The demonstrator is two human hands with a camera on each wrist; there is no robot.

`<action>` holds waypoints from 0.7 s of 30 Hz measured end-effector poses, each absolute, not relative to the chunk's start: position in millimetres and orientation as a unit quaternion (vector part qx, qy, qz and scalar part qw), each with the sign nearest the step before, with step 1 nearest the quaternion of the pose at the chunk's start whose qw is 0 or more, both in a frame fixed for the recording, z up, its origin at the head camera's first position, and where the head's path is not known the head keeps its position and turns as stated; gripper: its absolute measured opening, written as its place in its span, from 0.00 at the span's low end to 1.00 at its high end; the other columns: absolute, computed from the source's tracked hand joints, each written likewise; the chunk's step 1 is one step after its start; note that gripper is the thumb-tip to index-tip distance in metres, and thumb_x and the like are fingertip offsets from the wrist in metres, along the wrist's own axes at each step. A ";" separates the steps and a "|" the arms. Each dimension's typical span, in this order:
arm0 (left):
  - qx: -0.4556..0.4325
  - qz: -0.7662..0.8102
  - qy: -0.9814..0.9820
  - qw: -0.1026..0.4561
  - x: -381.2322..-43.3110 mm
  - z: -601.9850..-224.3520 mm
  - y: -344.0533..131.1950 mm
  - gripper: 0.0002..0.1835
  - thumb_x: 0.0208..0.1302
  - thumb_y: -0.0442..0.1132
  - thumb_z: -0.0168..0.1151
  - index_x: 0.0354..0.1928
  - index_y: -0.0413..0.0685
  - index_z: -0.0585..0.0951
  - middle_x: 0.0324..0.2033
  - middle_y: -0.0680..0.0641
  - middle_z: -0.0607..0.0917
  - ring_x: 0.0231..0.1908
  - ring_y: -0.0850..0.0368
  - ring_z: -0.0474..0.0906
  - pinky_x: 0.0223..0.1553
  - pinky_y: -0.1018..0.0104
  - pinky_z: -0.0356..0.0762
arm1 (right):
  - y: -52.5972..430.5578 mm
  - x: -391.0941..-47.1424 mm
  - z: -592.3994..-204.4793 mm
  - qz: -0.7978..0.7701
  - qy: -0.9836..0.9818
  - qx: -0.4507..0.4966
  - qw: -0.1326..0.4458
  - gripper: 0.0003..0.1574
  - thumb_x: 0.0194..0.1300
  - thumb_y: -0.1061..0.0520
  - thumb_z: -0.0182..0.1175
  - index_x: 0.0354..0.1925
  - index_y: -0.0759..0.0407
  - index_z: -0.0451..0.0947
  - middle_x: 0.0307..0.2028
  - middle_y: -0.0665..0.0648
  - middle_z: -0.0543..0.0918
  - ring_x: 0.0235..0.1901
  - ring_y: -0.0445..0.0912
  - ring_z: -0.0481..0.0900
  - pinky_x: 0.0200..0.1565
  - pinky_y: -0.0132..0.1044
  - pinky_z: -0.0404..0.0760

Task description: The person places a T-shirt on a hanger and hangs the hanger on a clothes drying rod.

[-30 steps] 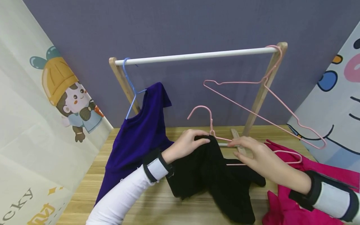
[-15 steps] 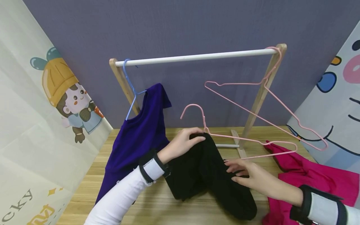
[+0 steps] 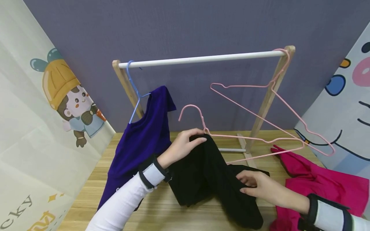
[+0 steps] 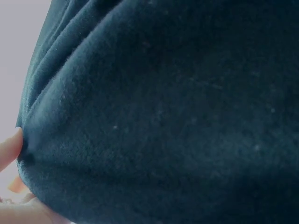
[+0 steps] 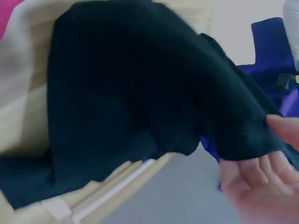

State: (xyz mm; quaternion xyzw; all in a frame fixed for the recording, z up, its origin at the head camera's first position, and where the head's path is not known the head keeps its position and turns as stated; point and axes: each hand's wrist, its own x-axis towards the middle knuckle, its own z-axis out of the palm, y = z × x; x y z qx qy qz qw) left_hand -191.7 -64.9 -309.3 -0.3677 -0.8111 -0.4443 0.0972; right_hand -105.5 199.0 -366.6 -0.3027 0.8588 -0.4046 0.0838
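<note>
My left hand pinches the upper edge of a black garment just below the hook of a pink hanger. That hanger's left part is hidden by the cloth, and its right arm sticks out bare. Lower on the right, my right hand curls its fingers and thumb at the cloth. In the right wrist view, the thumb lies on the dark cloth, with the fingers below its edge. Dark cloth fills most of the left wrist view, gripped at the left edge.
A clothes rack with a white bar and wooden posts stands behind. A purple T-shirt hangs there on a blue hanger, and a bare pink hanger at the right. Magenta clothing lies on the wooden table.
My left hand has shifted slightly left with the garment and the hanger. My right hand has come off the hanger's right arm and moved down onto the black cloth.
</note>
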 end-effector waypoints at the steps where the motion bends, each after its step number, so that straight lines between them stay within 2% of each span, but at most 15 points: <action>1: -0.367 -0.446 -0.810 0.100 -192.2 -309.3 -66.0 0.08 0.59 0.36 0.56 0.41 0.44 0.77 0.39 0.45 0.82 0.42 0.62 0.73 0.47 0.59 0.72 | 199.9 -104.7 -367.8 -0.384 0.866 -0.312 0.069 0.20 0.53 0.54 0.61 0.42 0.61 0.71 0.37 0.57 0.77 0.34 0.40 0.75 0.32 0.42 0.79; 5: -0.362 -0.451 -0.809 0.106 -193.9 -309.9 -72.1 0.09 0.58 0.36 0.56 0.41 0.44 0.78 0.39 0.44 0.82 0.42 0.62 0.73 0.48 0.59 0.72 | 208.1 -103.5 -368.0 -0.320 0.889 -0.329 0.016 0.14 0.54 0.52 0.61 0.39 0.55 0.73 0.36 0.52 0.79 0.35 0.40 0.75 0.32 0.45 0.79; 9: -0.361 -0.455 -0.807 0.107 -194.9 -311.0 -79.7 0.09 0.58 0.36 0.57 0.41 0.43 0.79 0.40 0.43 0.82 0.43 0.61 0.74 0.48 0.58 0.72 | 223.0 -105.0 -360.3 -0.291 0.894 -0.338 -0.030 0.09 0.55 0.53 0.60 0.37 0.51 0.74 0.32 0.46 0.78 0.28 0.34 0.71 0.27 0.37 0.77; 12: -0.367 -0.455 -0.805 0.105 -194.9 -311.6 -85.1 0.09 0.58 0.36 0.57 0.41 0.43 0.79 0.40 0.43 0.82 0.43 0.61 0.74 0.48 0.57 0.72 | 236.1 -107.3 -352.5 -0.270 0.897 -0.338 -0.084 0.08 0.53 0.58 0.60 0.35 0.51 0.74 0.28 0.42 0.76 0.20 0.31 0.66 0.21 0.31 0.71; 14: -0.372 -0.454 -0.804 0.101 -194.5 -312.0 -87.9 0.09 0.58 0.36 0.57 0.41 0.43 0.79 0.40 0.43 0.82 0.43 0.61 0.74 0.48 0.58 0.73 | 244.4 -108.6 -347.1 -0.261 0.904 -0.322 -0.109 0.09 0.51 0.60 0.62 0.33 0.50 0.75 0.23 0.39 0.72 0.16 0.30 0.61 0.18 0.29 0.68; 16: -0.377 -0.454 -0.802 0.096 -193.7 -312.7 -90.0 0.10 0.58 0.36 0.56 0.41 0.43 0.79 0.40 0.43 0.82 0.44 0.61 0.73 0.48 0.58 0.72 | 251.3 -109.7 -343.5 -0.248 0.907 -0.312 -0.135 0.13 0.47 0.62 0.64 0.32 0.49 0.74 0.22 0.38 0.70 0.15 0.30 0.59 0.16 0.28 0.66; 19: -0.374 -0.451 -0.806 0.078 -183.5 -305.0 -90.1 0.09 0.58 0.34 0.55 0.41 0.41 0.79 0.40 0.41 0.82 0.44 0.60 0.74 0.48 0.57 0.72 | 260.1 -110.7 -341.0 -0.223 0.910 -0.305 -0.171 0.18 0.40 0.64 0.67 0.33 0.50 0.75 0.22 0.40 0.70 0.15 0.30 0.56 0.14 0.27 0.64; 21: -0.370 -0.446 -0.812 0.065 -174.7 -298.4 -89.0 0.09 0.58 0.32 0.55 0.41 0.39 0.78 0.40 0.40 0.82 0.44 0.58 0.74 0.47 0.56 0.73 | 265.8 -111.2 -340.4 -0.200 0.912 -0.301 -0.193 0.20 0.37 0.64 0.68 0.33 0.52 0.75 0.26 0.44 0.74 0.16 0.30 0.57 0.13 0.27 0.64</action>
